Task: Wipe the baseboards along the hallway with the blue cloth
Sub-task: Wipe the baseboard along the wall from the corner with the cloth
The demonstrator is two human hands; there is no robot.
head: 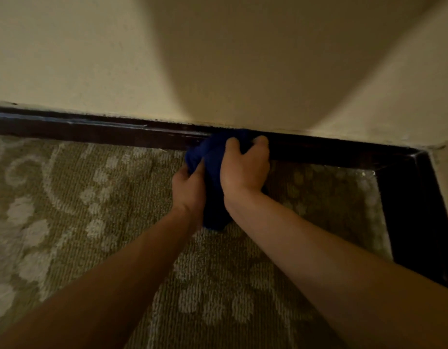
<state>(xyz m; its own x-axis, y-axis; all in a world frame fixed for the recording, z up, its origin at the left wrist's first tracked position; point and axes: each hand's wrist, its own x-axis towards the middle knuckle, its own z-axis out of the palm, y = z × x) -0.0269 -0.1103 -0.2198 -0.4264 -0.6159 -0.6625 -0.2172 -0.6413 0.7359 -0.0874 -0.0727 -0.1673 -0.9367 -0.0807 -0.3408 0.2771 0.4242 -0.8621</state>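
Note:
A dark brown baseboard (pixel 96 132) runs along the foot of the cream wall and turns a corner at the right. The bunched blue cloth (pixel 210 157) lies against the baseboard's top edge near the middle of the view. My right hand (pixel 245 167) grips the cloth from above, its fingers curled over the cloth at the baseboard. My left hand (pixel 188 188) holds the cloth's lower left part, with a dark tail of cloth hanging between my wrists down to the carpet.
A cream wall (pixel 91 59) rises above the baseboard, with my shadow across it. Patterned beige carpet (pixel 79 197) covers the floor. At the right the baseboard's second run (pixel 417 210) comes toward me along another wall.

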